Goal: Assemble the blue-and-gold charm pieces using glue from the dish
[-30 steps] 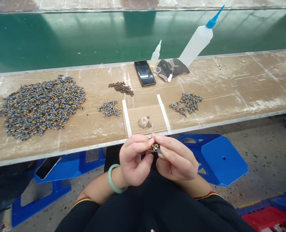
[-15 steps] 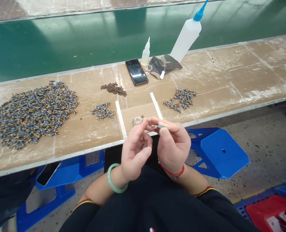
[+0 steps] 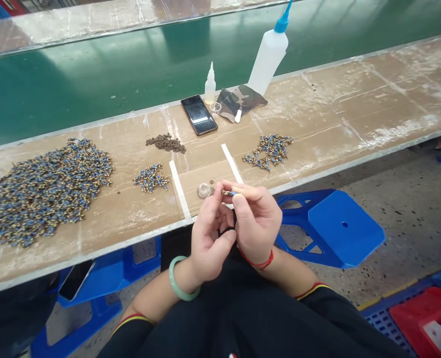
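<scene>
My right hand [image 3: 259, 221], with a red cord at its wrist, pinches a small blue-and-gold figure-like piece [image 3: 228, 193] between thumb and fingers. At the piece's left end is the index fingertip of my left hand [image 3: 211, 238], which wears a pale green bangle. My left thumb stands apart from that finger, and the other left fingers are curled. Just beyond the fingertips, a small round clear dish [image 3: 204, 190] rests on the table with a brown disc [image 3: 212, 182] beside it. The finer shape of the held piece is too small to tell.
Similar pieces lie in a big heap [image 3: 50, 191], a small pile [image 3: 150, 178] and a right-hand pile [image 3: 268, 151]. Brown discs [image 3: 166, 143], a phone [image 3: 199, 115], a dropper bottle [image 3: 210, 84], a camouflage cloth [image 3: 238, 102] and a large bottle [image 3: 268, 59] stand behind. White strips [image 3: 180, 191] mark the cardboard.
The view has shifted slightly, so the table's things sit further left. My left palm has drawn a little nearer to my right hand. The same pinch on the blue-and-gold piece continues.
</scene>
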A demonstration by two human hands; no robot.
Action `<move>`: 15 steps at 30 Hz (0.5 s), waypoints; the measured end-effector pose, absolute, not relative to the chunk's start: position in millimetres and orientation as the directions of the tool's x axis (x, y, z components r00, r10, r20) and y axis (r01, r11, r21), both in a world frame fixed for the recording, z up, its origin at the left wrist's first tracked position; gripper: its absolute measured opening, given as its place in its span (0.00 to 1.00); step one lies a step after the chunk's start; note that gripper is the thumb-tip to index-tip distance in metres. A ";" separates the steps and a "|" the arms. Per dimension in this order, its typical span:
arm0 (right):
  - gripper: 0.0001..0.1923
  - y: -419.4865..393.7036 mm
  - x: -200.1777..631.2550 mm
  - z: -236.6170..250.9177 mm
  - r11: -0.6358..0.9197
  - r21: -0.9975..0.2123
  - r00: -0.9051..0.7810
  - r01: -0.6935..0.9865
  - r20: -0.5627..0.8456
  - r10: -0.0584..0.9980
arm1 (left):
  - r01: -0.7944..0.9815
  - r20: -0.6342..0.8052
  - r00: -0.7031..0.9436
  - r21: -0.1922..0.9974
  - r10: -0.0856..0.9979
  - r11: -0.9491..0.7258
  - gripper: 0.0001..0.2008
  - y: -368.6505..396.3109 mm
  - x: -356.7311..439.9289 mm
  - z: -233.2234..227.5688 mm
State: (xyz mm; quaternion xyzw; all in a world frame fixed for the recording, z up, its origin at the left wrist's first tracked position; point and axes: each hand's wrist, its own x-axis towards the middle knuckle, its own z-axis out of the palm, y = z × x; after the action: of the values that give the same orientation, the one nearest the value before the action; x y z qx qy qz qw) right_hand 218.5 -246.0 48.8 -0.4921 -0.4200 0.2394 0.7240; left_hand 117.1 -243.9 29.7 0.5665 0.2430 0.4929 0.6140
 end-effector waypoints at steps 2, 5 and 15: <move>0.06 -246.9 220.0 47.7 0.400 -0.911 0.524 0.102 0.392 0.757 | -0.302 0.275 0.391 0.940 0.878 -0.160 0.35 -243.6 117.3 27.8; 0.06 -247.0 220.7 47.6 0.408 -0.903 0.525 0.131 0.413 0.744 | -0.269 0.308 0.385 0.939 0.870 -0.214 0.36 -242.4 116.7 27.9; 0.09 -241.8 278.6 9.7 0.316 -0.846 0.426 0.430 0.498 0.755 | -0.035 0.393 0.373 0.911 0.841 -0.410 0.43 -228.3 117.2 22.9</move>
State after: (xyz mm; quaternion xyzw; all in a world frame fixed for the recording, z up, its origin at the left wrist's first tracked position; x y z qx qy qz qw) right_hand 278.6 -241.8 9.7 -0.5702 -0.5195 0.1307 0.6228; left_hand 117.2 -228.3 22.9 0.6904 0.2916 0.4779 0.4581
